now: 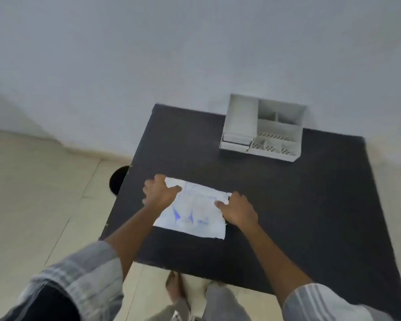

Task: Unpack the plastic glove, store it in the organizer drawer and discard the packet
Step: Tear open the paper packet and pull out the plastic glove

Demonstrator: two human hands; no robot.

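Note:
A flat white plastic packet (195, 210) with blue print lies on the dark table (287, 205), near its left front part. My left hand (159, 192) grips the packet's far left corner. My right hand (237, 209) holds its far right edge, fingers curled over it. The glove inside cannot be made out. A white desk organizer (262, 128) stands at the table's back edge against the wall, with open compartments on top and a drawer front low on its left side, which looks shut.
A round black object (118, 179), partly hidden by the table's left edge, sits on the beige tiled floor. The pale wall rises right behind the organizer. My feet show below the table's front edge.

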